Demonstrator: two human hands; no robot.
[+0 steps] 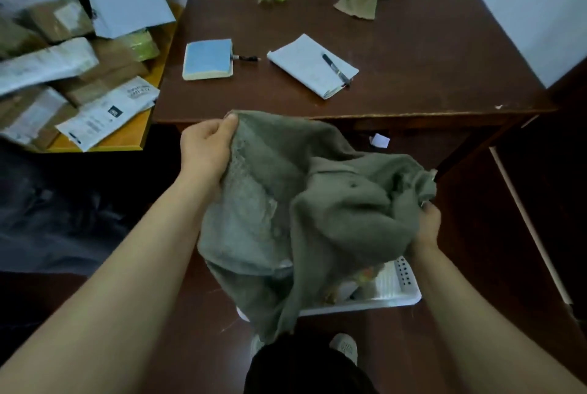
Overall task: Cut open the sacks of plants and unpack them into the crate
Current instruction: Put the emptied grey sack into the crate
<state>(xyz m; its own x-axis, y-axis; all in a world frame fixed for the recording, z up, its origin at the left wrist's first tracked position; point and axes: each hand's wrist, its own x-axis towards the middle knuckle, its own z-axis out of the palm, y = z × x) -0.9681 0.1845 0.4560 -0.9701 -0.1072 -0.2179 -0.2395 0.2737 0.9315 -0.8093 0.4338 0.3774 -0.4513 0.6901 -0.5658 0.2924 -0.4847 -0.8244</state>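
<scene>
Grey-green woven sack [317,203] hung over the white crate [398,285] on the floor, left hand [206,145] pinching its top edge, right hand [427,225] gripping the bunched side, likely to tip out plants

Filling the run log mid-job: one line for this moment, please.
left hand grips sack upper edge | right hand grips its other end | sack held over white crate | crate contents mostly hidden

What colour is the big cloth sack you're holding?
The woven cloth sack is dull grey-green, best seen in the head view.
</scene>
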